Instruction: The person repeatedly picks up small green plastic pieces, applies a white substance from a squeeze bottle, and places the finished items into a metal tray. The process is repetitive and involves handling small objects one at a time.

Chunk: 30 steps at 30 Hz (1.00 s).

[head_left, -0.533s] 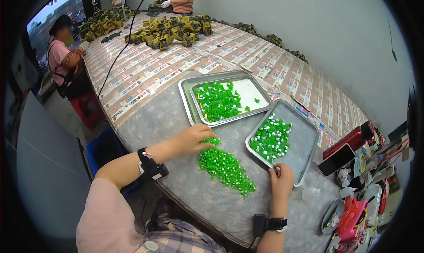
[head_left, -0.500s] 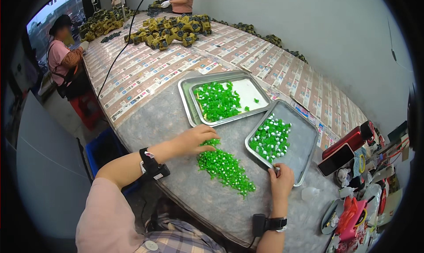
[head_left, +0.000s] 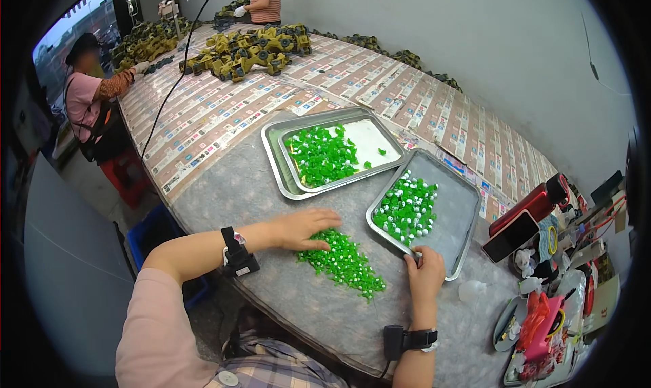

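Observation:
My left hand [head_left: 304, 229] lies over the upper left edge of a loose pile of small green pieces with white dots [head_left: 347, 264], its fingers stretched out and the thumb apart. Part of the pile is hidden beneath it. At the near edge of a metal tray [head_left: 468, 233], my right hand [head_left: 426, 273] is closed, thumb and fingers pinching the rim. Larger green and white pieces [head_left: 407, 208] fill the left part of that tray. Beyond my left hand stands a second metal tray [head_left: 298, 197], with green pieces [head_left: 322, 156] heaped at its left.
Toy vehicles in olive and black [head_left: 251, 52] are heaped farther back. A person in pink [head_left: 85, 96] sits at the left; another in stripes [head_left: 266, 2] stands behind. To my right are a phone [head_left: 510, 237], a red bottle [head_left: 525, 208] and a pink container [head_left: 539, 337]. A black cable hangs across the left.
My left hand's fingers have straightened from a curled pose and moved slightly down over the pile. My right hand stays at the tray rim. The whole view has shifted a little.

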Available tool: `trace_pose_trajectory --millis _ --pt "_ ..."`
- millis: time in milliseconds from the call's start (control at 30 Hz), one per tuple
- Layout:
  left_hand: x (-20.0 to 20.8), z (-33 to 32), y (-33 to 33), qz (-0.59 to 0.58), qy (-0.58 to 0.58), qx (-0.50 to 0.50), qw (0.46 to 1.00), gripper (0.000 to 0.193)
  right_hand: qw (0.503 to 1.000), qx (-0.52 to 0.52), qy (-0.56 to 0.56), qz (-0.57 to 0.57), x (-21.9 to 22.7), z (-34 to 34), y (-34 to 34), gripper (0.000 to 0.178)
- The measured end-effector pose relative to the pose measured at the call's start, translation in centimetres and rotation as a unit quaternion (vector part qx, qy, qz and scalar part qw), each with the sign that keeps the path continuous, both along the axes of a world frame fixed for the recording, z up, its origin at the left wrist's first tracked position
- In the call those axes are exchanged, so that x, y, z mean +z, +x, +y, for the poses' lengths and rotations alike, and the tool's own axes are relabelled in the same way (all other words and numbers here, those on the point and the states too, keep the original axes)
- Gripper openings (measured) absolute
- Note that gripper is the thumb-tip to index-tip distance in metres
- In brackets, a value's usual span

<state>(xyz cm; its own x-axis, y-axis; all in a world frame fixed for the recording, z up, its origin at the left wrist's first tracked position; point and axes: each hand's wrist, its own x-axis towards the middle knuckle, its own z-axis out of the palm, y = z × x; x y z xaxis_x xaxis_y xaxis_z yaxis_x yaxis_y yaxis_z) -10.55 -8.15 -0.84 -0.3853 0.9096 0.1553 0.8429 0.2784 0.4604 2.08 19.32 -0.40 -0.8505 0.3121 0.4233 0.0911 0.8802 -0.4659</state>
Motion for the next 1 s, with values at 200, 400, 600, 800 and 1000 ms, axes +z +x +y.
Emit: trace_pose_trajectory --millis 200,400,600,800,1000 --pt "1.0 3.0 2.2 0.044 -0.019 -0.082 0.995 0.061 1.000 0.005 0.000 0.001 0.1 -0.2 -0.1 0.020" --pt "2.4 3.3 -5.3 0.141 0.022 0.182 0.973 0.062 1.000 -0.002 0.003 -0.003 0.1 0.1 0.0 0.019" --pt "-0.8 2.9 -9.6 0.117 -0.077 0.386 0.912 0.081 1.000 0.000 -0.005 -0.002 0.2 0.0 -0.1 0.019" --pt "-0.7 7.0 -13.7 0.089 -0.055 0.389 0.915 0.078 1.000 -0.012 -0.003 -0.014 0.3 0.1 -0.2 0.019" --pt "0.6 8.9 -15.4 -0.014 -0.079 0.349 0.934 0.078 1.000 -0.006 -0.004 -0.016 0.3 -0.1 -0.2 0.019"
